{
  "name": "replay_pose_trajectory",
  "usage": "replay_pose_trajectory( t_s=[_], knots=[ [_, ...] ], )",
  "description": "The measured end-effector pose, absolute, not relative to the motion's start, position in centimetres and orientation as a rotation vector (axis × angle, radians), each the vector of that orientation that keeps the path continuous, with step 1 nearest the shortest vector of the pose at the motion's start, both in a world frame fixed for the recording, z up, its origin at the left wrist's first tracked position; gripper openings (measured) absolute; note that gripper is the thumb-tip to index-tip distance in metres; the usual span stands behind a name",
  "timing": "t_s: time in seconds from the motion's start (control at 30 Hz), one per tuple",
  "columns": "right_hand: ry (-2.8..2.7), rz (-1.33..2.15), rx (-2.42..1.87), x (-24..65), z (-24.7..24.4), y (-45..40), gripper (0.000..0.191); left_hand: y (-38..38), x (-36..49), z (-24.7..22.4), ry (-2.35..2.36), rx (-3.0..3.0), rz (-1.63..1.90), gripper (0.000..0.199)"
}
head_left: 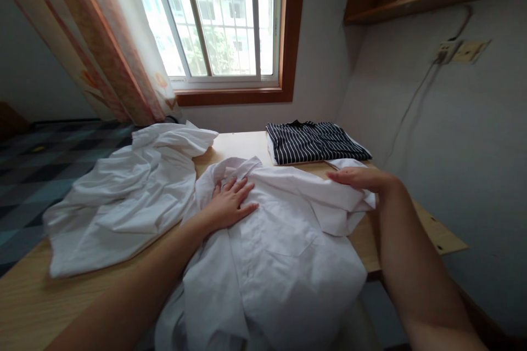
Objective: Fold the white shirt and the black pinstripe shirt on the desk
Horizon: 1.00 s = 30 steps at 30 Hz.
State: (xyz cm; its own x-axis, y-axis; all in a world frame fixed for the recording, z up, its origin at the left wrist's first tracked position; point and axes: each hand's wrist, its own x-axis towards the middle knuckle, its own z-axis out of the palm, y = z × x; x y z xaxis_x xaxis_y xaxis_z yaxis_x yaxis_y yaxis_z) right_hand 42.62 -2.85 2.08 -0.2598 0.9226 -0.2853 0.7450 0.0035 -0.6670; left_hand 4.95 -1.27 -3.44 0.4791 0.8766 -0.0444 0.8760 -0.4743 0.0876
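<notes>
A white collared shirt [284, 225] lies front side up on the wooden table, its lower part hanging over the near edge. A chest pocket and button strip show on it. My left hand [231, 203] rests flat on the cloth just below the collar, fingers spread. At the shirt's right side, my right hand [357, 178] has its fingers together on the sleeve, gripping the cloth; the fingertips are partly hidden. Left of this shirt is another white garment [135, 192], crumpled and loosely spread.
A folded black-and-white striped garment [317, 142] lies on top of white cloth at the back of the table [234, 145]. A checked bedspread [24, 164] is on the left. Behind are a curtain [119, 38] and a window. A cord hangs from the wall socket [447, 52].
</notes>
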Motion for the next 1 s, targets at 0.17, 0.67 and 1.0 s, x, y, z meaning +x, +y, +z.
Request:
replay_pose_trajectory(
  t_s=[0.17,0.67,1.0],
  knots=[
    [-2.219,0.988,-1.682,42.8,1.7,-2.5,0.043,-1.5,5.0,-3.2,1.554,2.614,-0.009,0.072],
    [-1.683,0.128,-2.106,44.1,-1.1,0.5,0.046,-2.1,5.3,-3.2,1.387,2.654,-0.034,0.081],
    [-1.824,0.745,-1.910,50.1,-0.7,-1.2,0.033,-2.2,5.3,-3.0,1.391,2.641,-0.043,0.081]
  ],
)
